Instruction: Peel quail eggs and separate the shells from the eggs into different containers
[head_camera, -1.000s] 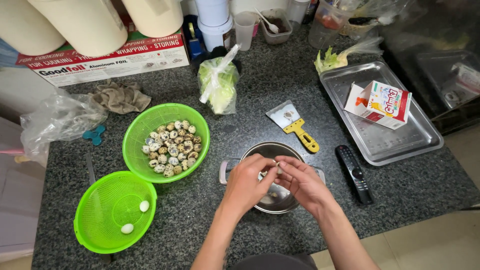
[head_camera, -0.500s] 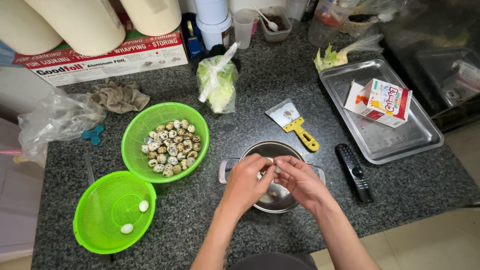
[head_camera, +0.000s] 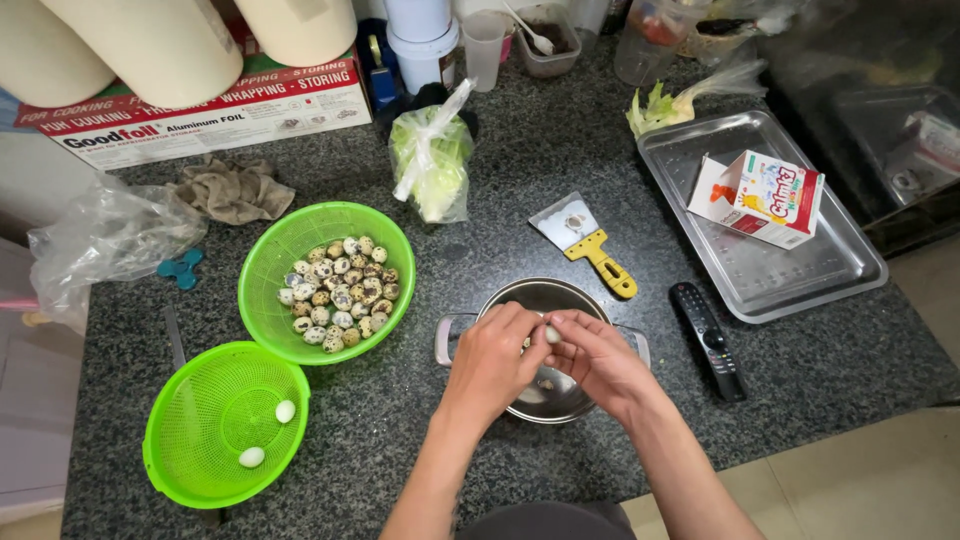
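— Holding anything over that pot (head_camera: 545, 350)?
— Yes, both the left hand (head_camera: 495, 362) and right hand (head_camera: 598, 358) pinch one small egg (head_camera: 552, 334) between their fingers, right above the pot on the counter (head_camera: 480, 240).
— Other eggs?
— Speckled ones fill the bowl (head_camera: 325, 280) left; two peeled lie in the colander (head_camera: 225, 425).

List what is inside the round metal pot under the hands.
The round metal pot shows a shiny bare inner wall and a few small shell-like bits. The left hand and right hand, sharing a small pale egg, cover most of it.
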